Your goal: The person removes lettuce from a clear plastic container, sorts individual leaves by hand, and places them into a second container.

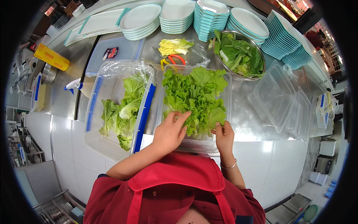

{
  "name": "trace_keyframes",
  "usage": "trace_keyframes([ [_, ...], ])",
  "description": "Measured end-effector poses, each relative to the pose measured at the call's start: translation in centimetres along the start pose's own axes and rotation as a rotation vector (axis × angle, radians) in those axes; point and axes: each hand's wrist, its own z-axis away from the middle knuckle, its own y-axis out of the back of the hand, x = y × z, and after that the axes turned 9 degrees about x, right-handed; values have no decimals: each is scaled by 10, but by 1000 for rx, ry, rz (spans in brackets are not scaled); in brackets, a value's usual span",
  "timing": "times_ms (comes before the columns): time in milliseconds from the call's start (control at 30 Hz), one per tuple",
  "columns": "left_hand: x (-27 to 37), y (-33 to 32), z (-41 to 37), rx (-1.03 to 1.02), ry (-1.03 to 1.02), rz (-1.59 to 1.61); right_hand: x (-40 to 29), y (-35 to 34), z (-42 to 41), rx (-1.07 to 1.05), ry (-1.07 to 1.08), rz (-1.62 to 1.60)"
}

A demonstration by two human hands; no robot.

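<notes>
Green leaf lettuce (194, 96) lies in a layer of frilly leaves in a clear plastic tray (230, 98) before me. My left hand (171, 130) rests over the tray's front left part, fingers apart at the lettuce's edge, with nothing visibly held. At the front right corner, my right hand (224, 136) pinches the edge of a lettuce leaf (216, 116) between thumb and fingers. To the left, a larger clear plastic box (93, 140) with blue clips holds several loose lettuce leaves (130, 106). Its near end juts past the counter's front edge.
Behind the tray are orange-handled scissors (177, 58), yellow-green cabbage leaves (174, 46) and a steel bowl (261, 74) of dark greens. Stacked plates (141, 19) line the back. Empty clear containers (275, 96) lie right; a spray bottle (81, 86) lies left on the steel counter (243, 123).
</notes>
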Motion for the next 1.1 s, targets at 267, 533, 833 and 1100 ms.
trace_keyframes([
  [267,-44,-5,1,8,-40,-114,-17,7,-2,56,42,-217],
  [533,-46,37,12,202,-161,-105,-80,-22,19,-181,54,-315],
  [833,-220,128,66,6,595,-246,-134,-130,14,-788,57,-536],
  [1100,-239,101,60,-416,663,15,-123,-139,16,-818,37,-359],
])
